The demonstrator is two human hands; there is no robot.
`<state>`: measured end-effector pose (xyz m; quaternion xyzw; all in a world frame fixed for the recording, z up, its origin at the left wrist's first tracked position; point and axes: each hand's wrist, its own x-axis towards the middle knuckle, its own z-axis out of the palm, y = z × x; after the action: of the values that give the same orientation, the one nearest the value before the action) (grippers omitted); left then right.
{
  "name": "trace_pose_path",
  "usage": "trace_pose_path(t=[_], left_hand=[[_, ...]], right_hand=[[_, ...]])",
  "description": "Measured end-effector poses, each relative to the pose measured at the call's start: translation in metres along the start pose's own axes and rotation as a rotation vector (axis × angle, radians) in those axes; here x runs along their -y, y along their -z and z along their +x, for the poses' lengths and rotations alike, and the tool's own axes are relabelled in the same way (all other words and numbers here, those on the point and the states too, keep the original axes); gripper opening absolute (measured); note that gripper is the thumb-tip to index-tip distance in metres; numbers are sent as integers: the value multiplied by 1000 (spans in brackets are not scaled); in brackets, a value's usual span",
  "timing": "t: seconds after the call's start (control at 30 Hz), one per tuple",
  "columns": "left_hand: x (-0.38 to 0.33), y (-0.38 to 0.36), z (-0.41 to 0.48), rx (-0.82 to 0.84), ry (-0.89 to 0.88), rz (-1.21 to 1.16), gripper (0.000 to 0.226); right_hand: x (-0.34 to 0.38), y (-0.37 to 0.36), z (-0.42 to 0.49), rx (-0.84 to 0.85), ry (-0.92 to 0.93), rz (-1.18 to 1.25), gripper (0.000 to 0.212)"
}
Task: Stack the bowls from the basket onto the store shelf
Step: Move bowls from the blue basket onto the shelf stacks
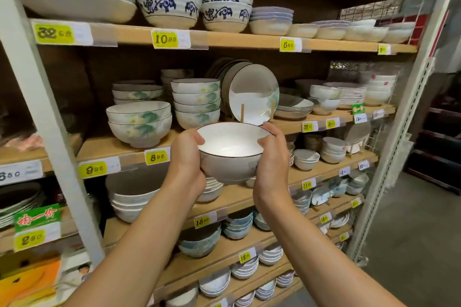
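A white bowl (230,143) with a thin dark rim is held up in front of the wooden store shelf (117,143). My left hand (185,164) grips its left side, thumb over the rim. My right hand (270,162) grips its right side, fingers curled over the far rim. The bowl is upright and empty, with a small sticker on its outer wall. Just behind it on the shelf stand a stack of green-flowered bowls (195,102) and a two-bowl stack (139,122) to the left. The basket is not in view.
A plate (253,96) stands upright on a wooden rack right behind the held bowl. Shelves above and below are full of bowl and plate stacks. White metal uprights (53,117) frame the bay. Grey floor lies at the right.
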<state>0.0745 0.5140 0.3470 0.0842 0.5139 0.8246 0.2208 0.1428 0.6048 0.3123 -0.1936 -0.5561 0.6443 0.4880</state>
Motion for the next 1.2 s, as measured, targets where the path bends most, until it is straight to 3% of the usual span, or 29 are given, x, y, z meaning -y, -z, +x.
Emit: trace_pose_path(t=[0.2,0.53,0.7,0.87,1.0,1.1,1.2], left_hand=[[0,-13,49,-28,-39,5,50],[1,-19,97,15,-192,119,22],[3,-21,106,32,-238,217,21],[0,-21,116,72,-237,255,57],[-10,-26,121,120,-110,52,35],[-6,-31,119,150,-49,-64,38],[2,-40,115,58,-99,-190,50]], right_hand=[[-13,-19,48,3,1,46,51],[-26,-40,102,-7,-127,210,42],[-37,-39,127,44,-321,350,33],[-40,-39,164,215,-428,368,43],[-32,-38,191,521,-620,382,57],[-35,-40,197,718,-772,394,62],[-37,-44,200,736,-798,359,52]])
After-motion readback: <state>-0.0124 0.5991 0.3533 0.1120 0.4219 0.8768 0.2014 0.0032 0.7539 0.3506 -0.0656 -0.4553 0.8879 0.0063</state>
